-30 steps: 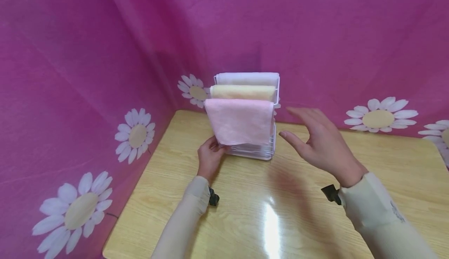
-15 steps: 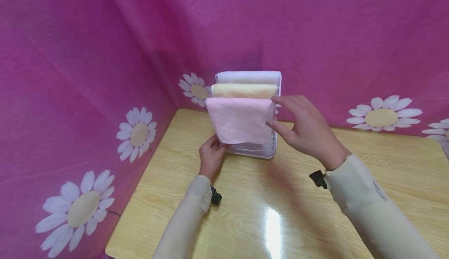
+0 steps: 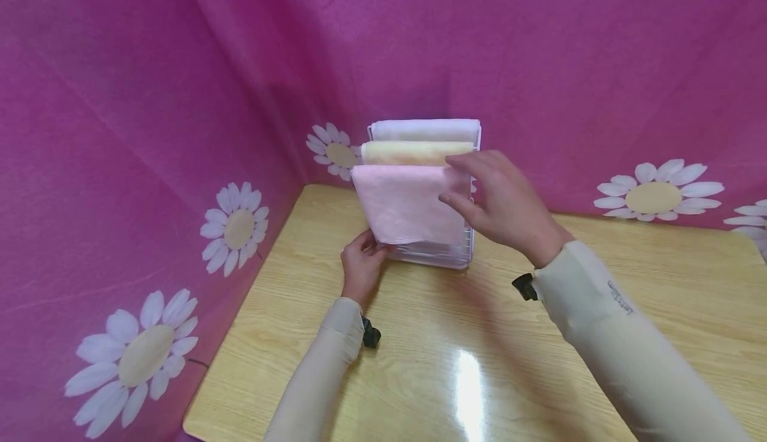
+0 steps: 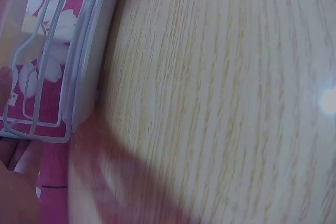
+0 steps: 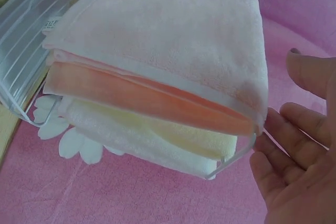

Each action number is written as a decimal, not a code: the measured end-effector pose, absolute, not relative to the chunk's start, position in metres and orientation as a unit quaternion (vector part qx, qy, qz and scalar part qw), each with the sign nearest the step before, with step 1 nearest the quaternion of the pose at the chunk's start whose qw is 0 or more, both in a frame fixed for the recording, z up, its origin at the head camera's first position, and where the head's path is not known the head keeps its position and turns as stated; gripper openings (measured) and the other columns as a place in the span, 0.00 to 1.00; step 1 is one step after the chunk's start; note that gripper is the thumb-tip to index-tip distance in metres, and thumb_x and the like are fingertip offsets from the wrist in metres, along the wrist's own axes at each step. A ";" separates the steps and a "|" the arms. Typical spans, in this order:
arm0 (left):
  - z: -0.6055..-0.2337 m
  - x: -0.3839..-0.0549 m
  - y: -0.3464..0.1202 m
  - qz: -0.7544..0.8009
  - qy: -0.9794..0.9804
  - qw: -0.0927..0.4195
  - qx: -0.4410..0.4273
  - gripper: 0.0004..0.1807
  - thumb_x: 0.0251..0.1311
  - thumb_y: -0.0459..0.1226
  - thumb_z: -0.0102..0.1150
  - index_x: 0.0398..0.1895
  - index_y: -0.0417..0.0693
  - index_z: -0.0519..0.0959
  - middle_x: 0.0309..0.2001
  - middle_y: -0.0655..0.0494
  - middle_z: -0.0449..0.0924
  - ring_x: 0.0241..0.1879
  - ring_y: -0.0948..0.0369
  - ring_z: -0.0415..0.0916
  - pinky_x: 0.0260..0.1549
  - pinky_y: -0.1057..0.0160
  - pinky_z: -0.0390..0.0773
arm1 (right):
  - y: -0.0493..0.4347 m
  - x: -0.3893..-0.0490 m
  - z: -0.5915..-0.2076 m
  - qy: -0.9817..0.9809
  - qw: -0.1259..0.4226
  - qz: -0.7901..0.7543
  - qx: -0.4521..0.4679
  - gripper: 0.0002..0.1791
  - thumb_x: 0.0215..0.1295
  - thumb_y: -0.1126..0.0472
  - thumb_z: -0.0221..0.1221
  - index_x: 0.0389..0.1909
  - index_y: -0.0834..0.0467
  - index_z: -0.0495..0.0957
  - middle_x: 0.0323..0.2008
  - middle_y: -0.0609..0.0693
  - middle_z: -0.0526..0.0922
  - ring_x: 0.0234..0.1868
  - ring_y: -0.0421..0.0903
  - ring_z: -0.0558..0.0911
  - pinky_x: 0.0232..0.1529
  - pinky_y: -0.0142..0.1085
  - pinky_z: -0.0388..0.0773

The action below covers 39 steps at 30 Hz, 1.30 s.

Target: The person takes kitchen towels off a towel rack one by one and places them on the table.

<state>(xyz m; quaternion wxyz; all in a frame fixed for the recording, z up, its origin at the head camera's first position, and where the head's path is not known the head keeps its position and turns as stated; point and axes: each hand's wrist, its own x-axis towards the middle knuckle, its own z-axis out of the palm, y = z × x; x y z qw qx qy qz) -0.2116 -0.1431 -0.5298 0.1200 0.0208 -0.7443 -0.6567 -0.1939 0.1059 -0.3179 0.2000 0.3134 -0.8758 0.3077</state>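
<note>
A white wire towel rack [image 3: 434, 257] stands on the table with folded towels hung over its bars. The pink towel [image 3: 404, 202] hangs in front, the yellow towel [image 3: 407, 153] behind it, and the white towel [image 3: 425, 129] at the back. At the rack's lower left corner, my left hand [image 3: 361, 269] grips the frame; its fingertips are partly hidden by the rack. My right hand [image 3: 509, 206] is at the pink towel's upper right corner, thumb in front and fingers above. In the right wrist view its fingers [image 5: 299, 140] are spread beside the rack's bar ends, not closed on the cloth.
The rack stands on a light wooden table [image 3: 431, 375], near its back edge. A magenta cloth with daisies [image 3: 653, 197] hangs behind and on the left. The table extends to the right of the rack.
My right hand has moved left, from beside the rack to the pink towel's upper right corner. My left hand stays at the rack's lower left corner, and the towels hang as before.
</note>
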 end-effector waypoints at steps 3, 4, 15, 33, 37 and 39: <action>-0.537 -0.214 -0.144 -0.660 -0.740 0.127 0.024 0.24 0.43 0.32 0.71 0.47 0.40 0.78 0.43 0.46 0.80 0.42 0.54 0.78 0.39 0.66 0.80 | 0.101 -0.198 -0.317 -0.879 0.194 0.301 0.314 0.29 0.55 0.51 0.63 0.55 0.61 0.72 0.47 0.51 0.77 0.47 0.47 0.70 0.49 0.38 0.68; -0.537 -0.214 -0.144 -0.660 -0.739 0.129 0.026 0.24 0.43 0.32 0.71 0.47 0.41 0.78 0.42 0.47 0.80 0.41 0.54 0.79 0.39 0.66 0.80 | 0.099 -0.200 -0.317 -0.881 0.192 0.298 0.314 0.28 0.56 0.51 0.63 0.55 0.61 0.72 0.47 0.51 0.77 0.48 0.47 0.70 0.50 0.38 0.68; -0.534 -0.212 -0.142 -0.665 -0.733 0.139 0.030 0.23 0.43 0.28 0.69 0.47 0.42 0.79 0.42 0.47 0.81 0.41 0.55 0.79 0.39 0.66 0.80 | 0.078 -0.210 -0.317 -0.887 0.173 0.281 0.323 0.25 0.57 0.51 0.62 0.51 0.61 0.74 0.46 0.52 0.79 0.52 0.50 0.71 0.56 0.41 0.66; -0.535 -0.214 -0.142 -0.678 -0.723 0.132 0.027 0.24 0.43 0.28 0.69 0.48 0.44 0.79 0.42 0.49 0.80 0.41 0.56 0.79 0.39 0.65 0.80 | 0.052 -0.229 -0.314 -0.910 0.189 0.198 0.311 0.10 0.58 0.56 0.60 0.35 0.59 0.80 0.27 0.51 0.80 0.31 0.51 0.73 0.34 0.42 0.70; -0.535 -0.214 -0.142 -0.681 -0.721 0.127 0.032 0.23 0.43 0.27 0.68 0.48 0.43 0.79 0.41 0.48 0.81 0.40 0.55 0.79 0.38 0.65 0.80 | 0.052 -0.229 -0.313 -0.909 0.185 0.206 0.311 0.10 0.58 0.56 0.60 0.35 0.59 0.81 0.29 0.51 0.81 0.32 0.51 0.73 0.34 0.42 0.71; -0.535 -0.213 -0.142 -0.678 -0.723 0.125 0.037 0.23 0.43 0.27 0.68 0.48 0.43 0.79 0.41 0.48 0.80 0.40 0.56 0.79 0.38 0.65 0.80 | 0.052 -0.229 -0.312 -0.909 0.181 0.212 0.309 0.11 0.58 0.56 0.60 0.36 0.59 0.81 0.30 0.51 0.81 0.33 0.51 0.73 0.35 0.42 0.71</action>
